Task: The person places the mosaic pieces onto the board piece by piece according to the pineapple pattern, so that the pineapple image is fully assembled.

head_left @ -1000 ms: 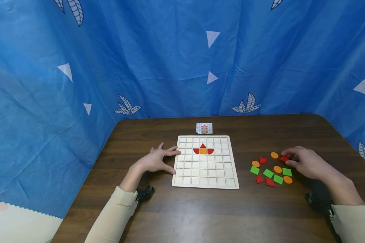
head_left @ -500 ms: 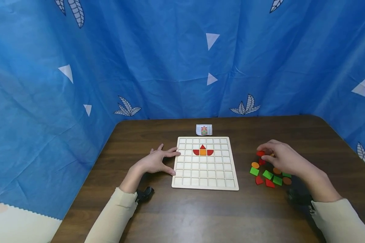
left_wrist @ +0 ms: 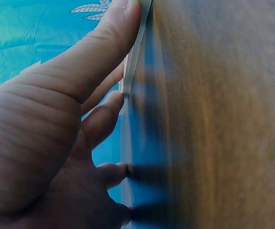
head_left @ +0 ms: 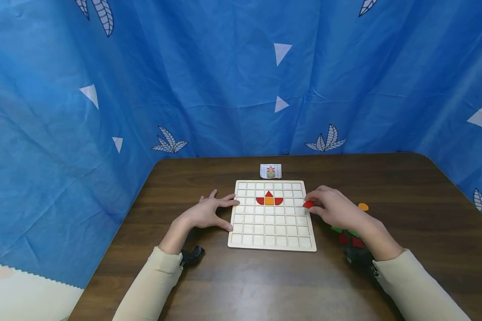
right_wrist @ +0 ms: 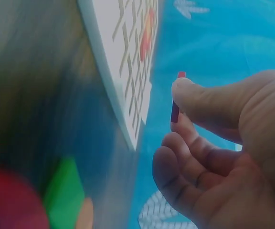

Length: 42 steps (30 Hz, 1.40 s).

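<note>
A white gridded board [head_left: 269, 229] lies mid-table. On it, an orange square [head_left: 269, 201] sits between two red rounded-corner pieces [head_left: 260, 201], below a small red triangle [head_left: 269, 194]. My left hand [head_left: 202, 215] rests with spread fingers at the board's left edge, thumb and fingertips touching it. My right hand [head_left: 337, 208] pinches a flat red piece [right_wrist: 175, 112] between thumb and fingers, above the board's right edge in the head view. The right wrist view shows that piece edge-on.
Right of the board lie loose pieces, partly hidden under my right forearm: an orange disc [head_left: 363, 207], red pieces [head_left: 358, 242] and green pieces [right_wrist: 66, 195]. A small printed pattern card [head_left: 271, 171] lies behind the board. A blue curtain [head_left: 233, 80] hangs beyond the brown table [head_left: 249, 285].
My right hand has lifted the red piece from the loose pieces and carried it left to the board's right edge. My left hand has stayed in place.
</note>
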Motion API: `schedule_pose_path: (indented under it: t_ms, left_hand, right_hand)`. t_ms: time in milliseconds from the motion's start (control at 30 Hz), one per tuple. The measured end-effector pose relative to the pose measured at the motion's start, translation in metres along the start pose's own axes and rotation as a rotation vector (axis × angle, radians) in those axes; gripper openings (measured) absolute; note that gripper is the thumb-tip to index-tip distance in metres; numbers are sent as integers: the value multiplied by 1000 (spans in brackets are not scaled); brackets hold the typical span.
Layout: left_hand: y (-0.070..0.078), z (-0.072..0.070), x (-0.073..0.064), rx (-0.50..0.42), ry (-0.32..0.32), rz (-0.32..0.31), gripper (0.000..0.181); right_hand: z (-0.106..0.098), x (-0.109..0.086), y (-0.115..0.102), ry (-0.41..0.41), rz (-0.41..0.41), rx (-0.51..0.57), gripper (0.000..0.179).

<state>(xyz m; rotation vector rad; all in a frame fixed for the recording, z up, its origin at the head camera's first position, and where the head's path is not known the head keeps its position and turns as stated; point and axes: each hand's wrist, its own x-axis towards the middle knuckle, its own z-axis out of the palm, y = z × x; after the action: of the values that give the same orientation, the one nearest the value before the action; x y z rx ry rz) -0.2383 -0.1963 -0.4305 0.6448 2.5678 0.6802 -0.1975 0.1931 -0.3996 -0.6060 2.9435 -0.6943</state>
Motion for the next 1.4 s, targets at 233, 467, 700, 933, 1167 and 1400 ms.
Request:
schedule_pose_path:
  t_ms: [233, 467, 700, 933, 1167, 1400]
  left_hand:
    - [-1, -1, 0, -3, 0, 4, 83]
    - [-3, 0, 0, -6, -1, 25, 83]
    - [-5, 0, 2, 0, -5, 11, 83]
    - [-4, -1, 2, -2, -7, 23, 83]
    - [-2, -2, 2, 14, -3, 26, 84]
    - [-2, -2, 0, 7, -5, 17, 83]
  right_hand:
    - [13, 18, -17, -51, -5, 33, 30]
    - [25, 38, -30, -69, -60, 73, 30]
    - [36, 59, -56, -97, -90, 89, 27]
    - [51, 72, -72, -101, -143, 77, 16]
    - [58, 75, -75, -92, -165, 52, 10]
    - [62, 78, -75, -107, -192, 38, 10]
